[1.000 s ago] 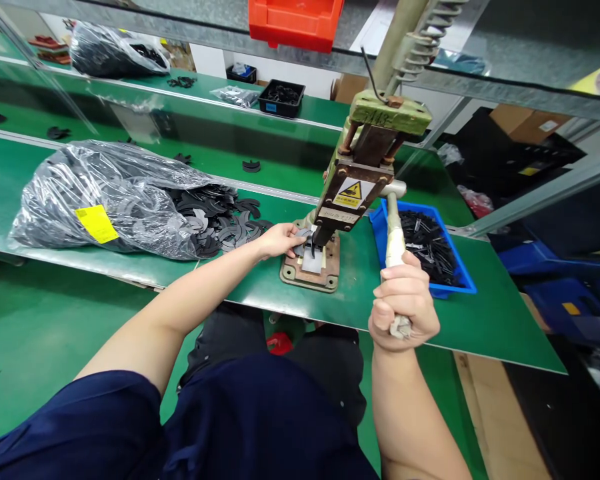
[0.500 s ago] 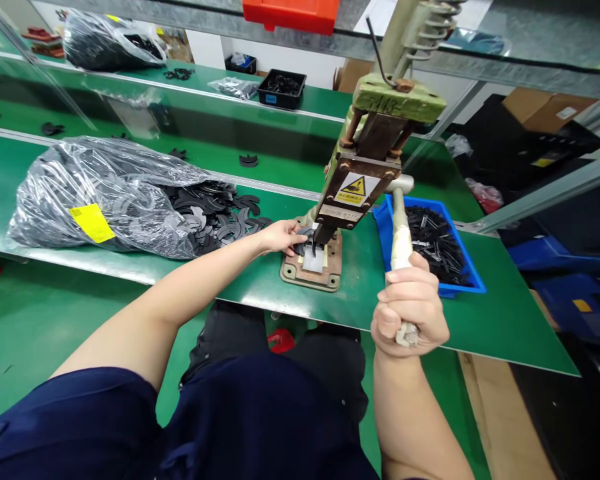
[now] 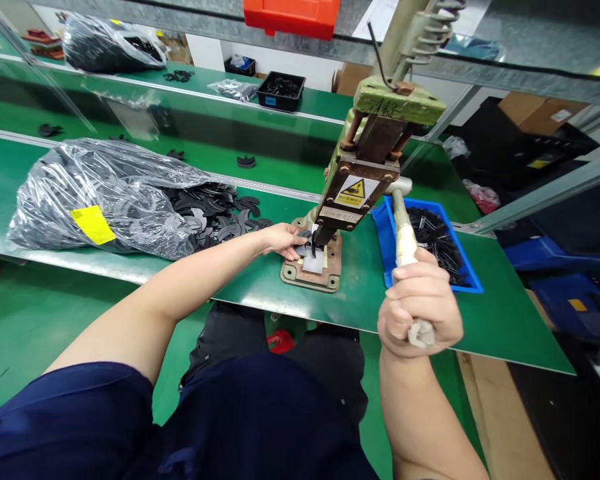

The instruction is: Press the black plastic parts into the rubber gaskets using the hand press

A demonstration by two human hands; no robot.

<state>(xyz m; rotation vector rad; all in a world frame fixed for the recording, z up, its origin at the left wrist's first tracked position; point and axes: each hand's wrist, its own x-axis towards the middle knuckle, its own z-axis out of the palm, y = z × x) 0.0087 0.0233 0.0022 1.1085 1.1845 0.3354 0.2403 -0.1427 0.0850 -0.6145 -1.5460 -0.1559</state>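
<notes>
My right hand (image 3: 421,303) is closed round the lower end of the press lever (image 3: 406,240), which is wrapped in pale tape. The hand press (image 3: 356,190) carries a yellow warning label and stands on a brown base plate (image 3: 325,277). At its left side, my left hand (image 3: 283,240) pinches a small black curved plastic piece (image 3: 304,245), holding it under the press head. The head's lower tip hides part of that piece. To the left lies a clear plastic bag (image 3: 100,193), with curved black pieces (image 3: 230,217) spilling from its mouth.
Right of the press sits a blue bin (image 3: 473,273) full of thin black parts. Behind the bench (image 3: 260,280) runs a green surface with scattered curved pieces and a black tray (image 3: 280,100). A metal shelf with a red bin (image 3: 293,15) hangs overhead.
My right hand has shifted slightly to the right with the lever's end. My left hand stays by the press with the curved piece, which now sits at a slightly different angle.
</notes>
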